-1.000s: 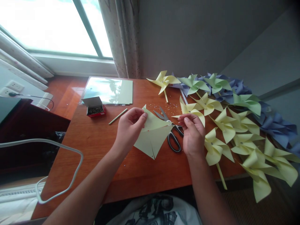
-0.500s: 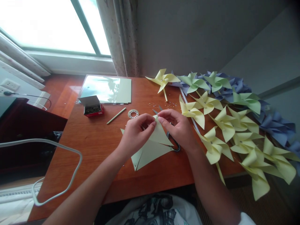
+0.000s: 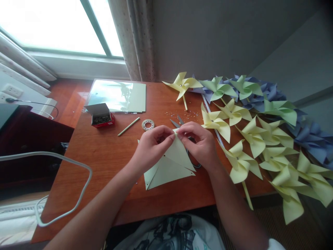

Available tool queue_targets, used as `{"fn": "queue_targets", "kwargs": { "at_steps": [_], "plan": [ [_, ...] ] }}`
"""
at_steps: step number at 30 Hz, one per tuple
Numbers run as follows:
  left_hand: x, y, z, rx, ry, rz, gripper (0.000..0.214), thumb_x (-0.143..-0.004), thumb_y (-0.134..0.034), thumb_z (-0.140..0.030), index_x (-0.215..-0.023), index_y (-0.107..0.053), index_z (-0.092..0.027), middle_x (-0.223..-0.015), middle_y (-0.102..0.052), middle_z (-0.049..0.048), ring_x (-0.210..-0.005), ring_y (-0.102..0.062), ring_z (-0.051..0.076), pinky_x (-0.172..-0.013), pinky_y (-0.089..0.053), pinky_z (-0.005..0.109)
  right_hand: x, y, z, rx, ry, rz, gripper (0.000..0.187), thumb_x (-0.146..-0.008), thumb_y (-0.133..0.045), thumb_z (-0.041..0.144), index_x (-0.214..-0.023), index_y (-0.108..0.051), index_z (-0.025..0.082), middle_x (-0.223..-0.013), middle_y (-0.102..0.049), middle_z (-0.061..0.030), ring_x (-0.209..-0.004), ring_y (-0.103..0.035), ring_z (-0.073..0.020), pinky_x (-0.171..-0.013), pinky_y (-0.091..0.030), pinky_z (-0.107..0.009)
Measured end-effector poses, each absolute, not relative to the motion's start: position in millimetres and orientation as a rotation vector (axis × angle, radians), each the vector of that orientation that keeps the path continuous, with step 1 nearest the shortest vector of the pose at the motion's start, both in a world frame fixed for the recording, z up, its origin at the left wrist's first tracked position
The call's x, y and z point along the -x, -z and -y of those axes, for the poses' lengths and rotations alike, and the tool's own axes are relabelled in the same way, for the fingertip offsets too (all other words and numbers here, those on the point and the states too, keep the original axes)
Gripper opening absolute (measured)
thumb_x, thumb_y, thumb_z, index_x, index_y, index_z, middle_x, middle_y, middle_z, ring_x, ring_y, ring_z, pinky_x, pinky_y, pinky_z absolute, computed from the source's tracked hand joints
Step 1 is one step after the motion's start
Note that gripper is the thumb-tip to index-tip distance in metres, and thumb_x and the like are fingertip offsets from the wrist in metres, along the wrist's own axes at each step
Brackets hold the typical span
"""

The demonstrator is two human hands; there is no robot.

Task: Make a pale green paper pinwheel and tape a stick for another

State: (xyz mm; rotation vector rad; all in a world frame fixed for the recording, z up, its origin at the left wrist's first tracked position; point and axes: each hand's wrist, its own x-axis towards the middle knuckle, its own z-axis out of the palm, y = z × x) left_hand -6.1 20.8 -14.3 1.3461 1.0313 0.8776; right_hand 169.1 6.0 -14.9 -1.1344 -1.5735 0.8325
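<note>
A pale yellow-green paper square (image 3: 170, 171), slit from its corners toward the middle and punched with small holes, lies in front of me on the table. My left hand (image 3: 159, 143) pinches its far corner between thumb and fingers. Close against it, my right hand (image 3: 195, 140) pinches the same corner from the other side. The fingertips hide the corner's very tip. Scissors (image 3: 179, 121) lie partly beneath my right hand, blades pointing away and handles mostly covered. A roll of tape (image 3: 148, 125) sits just beyond my left hand.
Yellow pinwheels (image 3: 239, 161), green pinwheels (image 3: 218, 86) and blue ones (image 3: 313, 140) cover the right side. A small red box (image 3: 102, 119) of dark bits, a rolled paper stick (image 3: 128, 126) and paper sheets in clear plastic (image 3: 117, 97) lie left. A white cable (image 3: 90, 177) crosses the table's left edge.
Both hands keep their pinch on the paper. Its far corner has come down and the sheet lies flatter, turned slightly. The view has shifted a little.
</note>
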Motion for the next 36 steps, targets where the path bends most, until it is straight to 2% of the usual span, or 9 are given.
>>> {"fn": "queue_targets", "kwargs": {
  "at_steps": [5,12,22,25,30,36],
  "plan": [
    [5.8,13.5,-20.9,-1.282,-0.882,-0.989,0.015,-0.086,-0.071,-0.029,-0.084,-0.067,-0.015,-0.072,-0.061,0.0004,-0.065,-0.050,0.011,-0.058,-0.039,0.024,-169.0,14.1,-4.6,1.105,-0.782,1.594,0.016,-0.087,-0.068,0.008,-0.088,-0.072,0.023,-0.088,-0.069,-0.0008,-0.080,-0.065,-0.0155,-0.068,-0.052,-0.028],
    [6.2,9.3,-21.0,-1.207,-0.880,-1.008,0.024,-0.089,-0.070,-0.039,-0.083,-0.068,-0.016,-0.063,-0.055,-0.0017,-0.060,-0.046,0.010,-0.052,-0.032,0.023,-167.4,16.3,-6.2,1.090,-0.633,1.649,0.019,-0.087,-0.067,0.006,-0.087,-0.073,0.023,-0.086,-0.071,-0.0017,-0.081,-0.067,-0.0164,-0.070,-0.054,-0.030],
    [5.0,9.2,-22.0,-1.145,-0.903,-0.973,0.017,-0.081,-0.077,-0.030,-0.082,-0.069,-0.015,-0.069,-0.057,-0.0014,-0.063,-0.047,0.010,-0.057,-0.035,0.022,-166.2,14.0,-4.0,1.104,-0.566,1.685,0.016,-0.089,-0.066,0.009,-0.092,-0.072,0.023,-0.086,-0.072,-0.0006,-0.073,-0.063,-0.0141,-0.067,-0.054,-0.029],
    [5.0,9.5,-22.0,-1.151,-0.904,-0.983,0.018,-0.081,-0.077,-0.031,-0.083,-0.069,-0.015,-0.069,-0.056,-0.0013,-0.064,-0.047,0.010,-0.057,-0.034,0.023,-166.7,14.5,-3.8,1.121,-0.626,1.660,0.015,-0.089,-0.066,0.011,-0.091,-0.072,0.024,-0.087,-0.072,-0.0004,-0.075,-0.064,-0.0146,-0.068,-0.054,-0.029],
    [5.0,8.6,-21.7,-1.164,-0.897,-1.004,0.021,-0.083,-0.075,-0.034,-0.082,-0.068,-0.015,-0.066,-0.055,-0.0015,-0.064,-0.047,0.011,-0.058,-0.034,0.023,-168.8,18.9,-3.8,1.170,-0.932,1.481,0.008,-0.092,-0.066,0.022,-0.094,-0.073,0.024,-0.093,-0.073,-0.0020,-0.086,-0.069,-0.0185,-0.075,-0.056,-0.032],
    [4.5,8.8,-21.2,-1.188,-0.889,-1.015,0.019,-0.082,-0.075,-0.033,-0.081,-0.069,-0.015,-0.068,-0.058,-0.0005,-0.065,-0.048,0.012,-0.058,-0.036,0.024,-171.2,25.0,-4.6,1.232,-1.074,1.406,0.009,-0.090,-0.071,0.032,-0.089,-0.072,0.023,-0.088,-0.074,-0.0023,-0.082,-0.070,-0.0195,-0.075,-0.057,-0.033]
  ]
}}
